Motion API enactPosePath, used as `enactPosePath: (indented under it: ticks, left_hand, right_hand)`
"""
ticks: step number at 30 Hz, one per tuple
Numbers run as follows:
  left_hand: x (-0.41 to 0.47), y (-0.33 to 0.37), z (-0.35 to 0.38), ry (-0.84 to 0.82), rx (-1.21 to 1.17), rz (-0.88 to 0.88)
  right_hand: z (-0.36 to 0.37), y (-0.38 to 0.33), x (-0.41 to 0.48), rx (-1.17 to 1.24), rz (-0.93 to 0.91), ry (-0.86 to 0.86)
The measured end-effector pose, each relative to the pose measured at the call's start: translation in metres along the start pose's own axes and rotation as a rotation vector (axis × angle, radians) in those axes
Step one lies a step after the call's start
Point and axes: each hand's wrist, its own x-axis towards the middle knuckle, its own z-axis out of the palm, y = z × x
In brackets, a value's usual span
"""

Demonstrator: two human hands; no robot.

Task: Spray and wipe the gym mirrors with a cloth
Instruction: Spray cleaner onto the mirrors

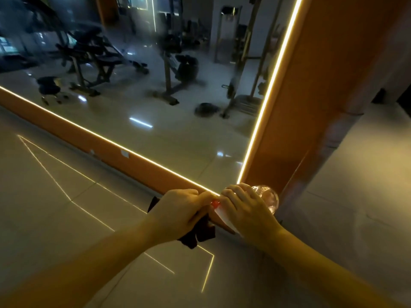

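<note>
The right hand (pixel 246 210) grips the likely light, slick bottle (pixel 266 195) mid-body; the left hand (pixel 178 210) clutches the limp cloth (pixel 200 234), pinching the cap (pixel 215 203).

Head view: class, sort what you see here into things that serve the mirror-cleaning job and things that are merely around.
Job: mirror, cloth, bottle, left hand, right hand.
Around: floor, socket, orange wall.

The left hand (pixel 178 210) hides most of the dark cloth (pixel 200 234).
</note>
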Motion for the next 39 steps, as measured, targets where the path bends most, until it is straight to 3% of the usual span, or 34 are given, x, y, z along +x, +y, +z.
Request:
enactPosePath:
  ticks: [6, 12, 17, 21, 23, 26, 31, 36, 39]
  left_hand:
    - [0.046, -0.046, 0.024, -0.058, 0.023, -0.016]
    - [0.09, -0.088, 0.04, -0.268, 0.205, 0.235]
    - [0.088, -0.115, 0.067, -0.419, 0.204, 0.302]
    - [0.091, -0.132, 0.082, -0.422, 0.146, 0.301]
    - [0.086, -0.147, 0.091, -0.405, 0.119, 0.187]
    - [0.073, -0.174, 0.109, -0.328, 0.036, -0.133]
    - [0.061, -0.212, 0.167, -0.483, -0.222, -0.597]
    - [0.049, -0.239, 0.236, -0.549, -0.376, -0.766]
    - [0.05, -0.241, 0.264, -0.623, -0.442, -0.795]
  right_hand:
    - [0.043, 0.053, 0.013, 0.012, -0.031, -0.022]
    - [0.085, 0.099, 0.013, 0.03, -0.176, -0.202]
    - [0.102, 0.104, 0.01, 0.129, -0.229, -0.287]
    - [0.117, 0.103, 0.006, 0.186, -0.167, -0.295]
    - [0.125, 0.1, 0.001, 0.217, -0.103, -0.312]
    - [0.137, 0.099, -0.005, 0.287, 0.049, -0.332]
    - [0.173, 0.099, -0.015, 0.391, 0.448, -0.396]
    - [0.221, 0.097, -0.032, 0.544, 0.831, -0.492]
    - [0.243, 0.092, -0.033, 0.601, 0.939, -0.495]
